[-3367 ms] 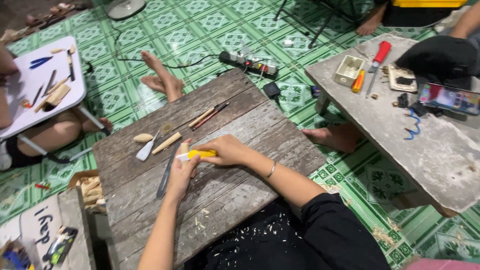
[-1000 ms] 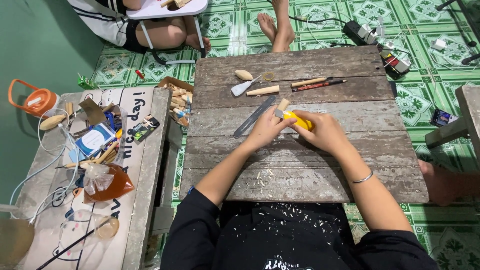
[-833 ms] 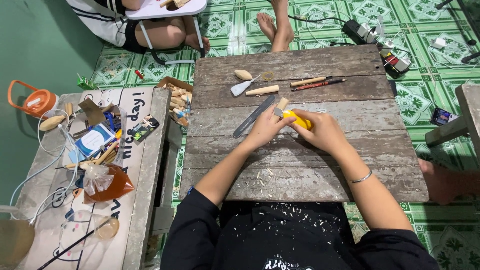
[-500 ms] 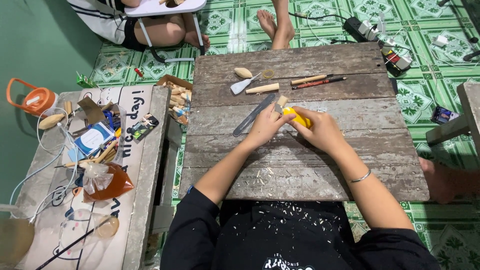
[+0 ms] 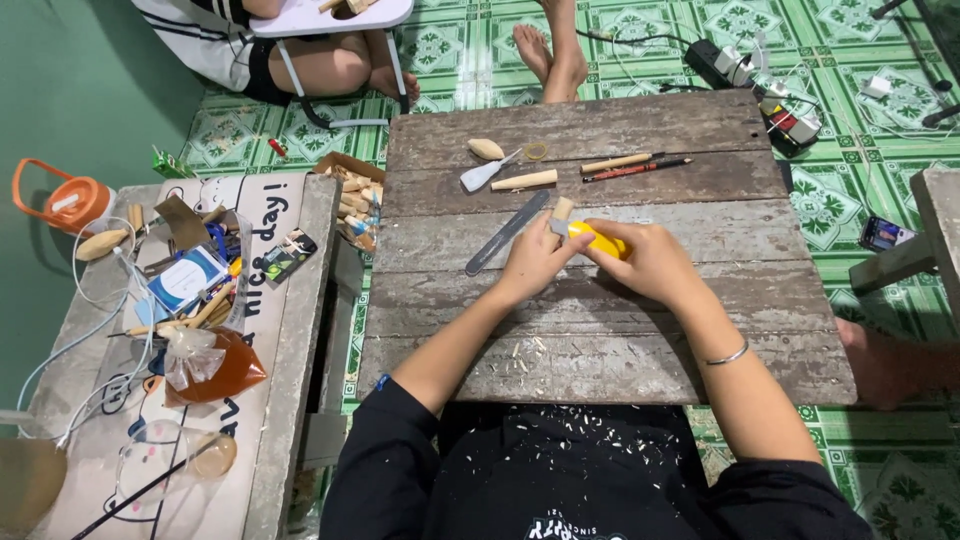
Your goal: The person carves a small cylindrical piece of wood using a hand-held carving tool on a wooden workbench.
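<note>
Yellow-handled knife [image 5: 598, 240]: gripped in right hand [image 5: 648, 262], fingers wrapped round handle, above wooden worktop [image 5: 620, 330]. Small wood piece [image 5: 562, 210]: pinched by left hand [image 5: 532, 262] fingers. Grey file [image 5: 507, 232] just beside.

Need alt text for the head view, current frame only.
Seen from above, a person's left hand and right hand work a small wooden piece with a yellow-handled knife on a weathered plank table; shavings lie near the front edge.

Orange jug [image 5: 62, 200], phone [image 5: 884, 233], pencils [image 5: 632, 166].
</note>
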